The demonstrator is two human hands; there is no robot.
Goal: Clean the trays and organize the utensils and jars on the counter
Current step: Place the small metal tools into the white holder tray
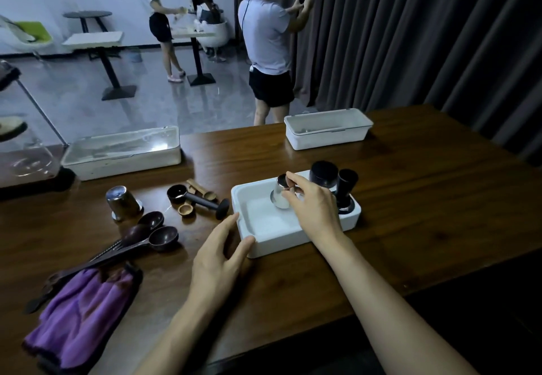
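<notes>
A white tray sits in the middle of the wooden counter. My right hand grips a steel cup that stands upside down inside the tray. At the tray's near left corner my left hand rests with its fingers spread against the wall. A black jar and a black tamper stand at the tray's far right end. Left of the tray lie a second steel cup, dark spoons, small wooden scoops and a black tamper on its side.
A purple cloth lies at the near left. Two lidded white boxes stand at the back, one on the left and one on the right. A person stands just beyond the counter's far edge.
</notes>
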